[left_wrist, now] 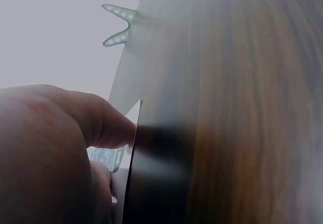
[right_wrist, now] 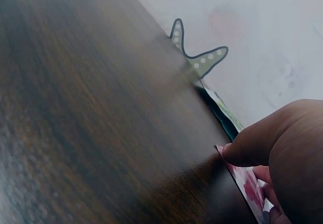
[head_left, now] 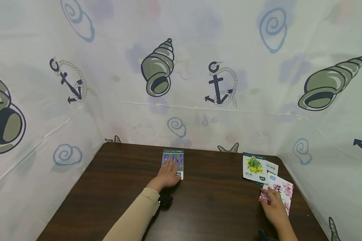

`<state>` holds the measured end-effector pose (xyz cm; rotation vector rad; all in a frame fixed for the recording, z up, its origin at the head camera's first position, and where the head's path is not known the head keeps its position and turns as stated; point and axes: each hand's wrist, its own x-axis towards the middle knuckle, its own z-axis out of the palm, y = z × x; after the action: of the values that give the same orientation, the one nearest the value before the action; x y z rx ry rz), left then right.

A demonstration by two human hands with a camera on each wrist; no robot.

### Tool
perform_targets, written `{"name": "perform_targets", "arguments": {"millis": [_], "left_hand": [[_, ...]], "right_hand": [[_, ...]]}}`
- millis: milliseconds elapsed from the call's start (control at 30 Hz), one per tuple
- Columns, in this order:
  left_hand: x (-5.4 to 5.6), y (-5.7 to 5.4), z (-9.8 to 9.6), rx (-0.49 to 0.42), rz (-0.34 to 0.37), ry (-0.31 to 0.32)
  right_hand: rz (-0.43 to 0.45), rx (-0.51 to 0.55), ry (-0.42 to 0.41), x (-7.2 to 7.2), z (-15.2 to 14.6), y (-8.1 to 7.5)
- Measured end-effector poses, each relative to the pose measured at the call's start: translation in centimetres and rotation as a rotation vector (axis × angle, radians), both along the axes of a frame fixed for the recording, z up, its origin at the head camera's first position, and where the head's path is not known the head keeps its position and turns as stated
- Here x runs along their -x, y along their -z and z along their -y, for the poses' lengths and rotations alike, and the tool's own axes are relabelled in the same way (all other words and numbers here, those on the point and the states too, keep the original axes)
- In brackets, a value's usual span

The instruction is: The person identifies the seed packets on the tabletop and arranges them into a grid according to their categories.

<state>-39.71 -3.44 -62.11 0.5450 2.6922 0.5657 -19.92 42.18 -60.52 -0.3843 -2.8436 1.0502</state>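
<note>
- Left hand (head_left: 168, 175) is lying unclenched, fingers stretching straight over the purple-flower packet (head_left: 176, 156) near the frame's centre, and is hiding part of its print.
- Right hand (head_left: 273, 206) is touching the left side of the pink-blossom packet (head_left: 285, 190), lower right of the frame, with thumb and bent fingers; whether they are pinching or merely resting, I cannot tell.
- Just above, the yellow-flower packet (head_left: 254, 167) is covering much of a white packet (head_left: 272, 168); a dark green strip (head_left: 257, 183) is peeking out below, too little showing to identify.
- Both wrist views are catching thin, flat packets at a steep slant, the lower frame border cutting them off.
- Dark, wood-grained counter (head_left: 214, 187) is stretching between the two hands; the right-hand packets are lying near its right edge, the purple-flower one near its far edge.
- Pale, creased cloth (head_left: 193, 83), printed with shells and anchors, is rising behind.
- Beige sleeve (head_left: 138, 214) is running out of the frame's bottom.
</note>
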Motion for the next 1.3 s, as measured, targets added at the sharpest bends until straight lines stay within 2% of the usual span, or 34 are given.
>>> {"name": "perform_targets", "arguments": {"millis": [267,467,600,833,967,1100,1300], "left_hand": [[1.7,-0.1,2.7,0.011,-0.015,-0.03],[1.8,0.3,3.7,-0.001,-0.016,-0.008],[1.5,0.4,4.1,-0.05,-0.067,-0.027],[0.1,0.2,4.8,-0.263,-0.216,-0.112],[-0.5,0.4,5.2,-0.327,-0.271,-0.115],[-1.0,0.3,5.8,-0.339,-0.27,-0.092],[-1.2,-0.5,5.8,-0.349,-0.235,-0.078]], "right_hand": [[-0.04,-0.015,0.001,-0.2,-0.2,0.3],[-0.016,0.007,0.003,-0.3,-0.2,0.6],[-0.011,0.012,0.005,-0.2,-0.1,0.8],[-0.067,0.0,0.012,-0.1,0.0,0.3],[-0.088,-0.03,0.01,-0.2,-0.1,0.4],[-0.091,-0.04,-0.003,-0.3,0.0,0.7],[-0.105,-0.052,-0.025,-0.1,0.0,0.7]]}}
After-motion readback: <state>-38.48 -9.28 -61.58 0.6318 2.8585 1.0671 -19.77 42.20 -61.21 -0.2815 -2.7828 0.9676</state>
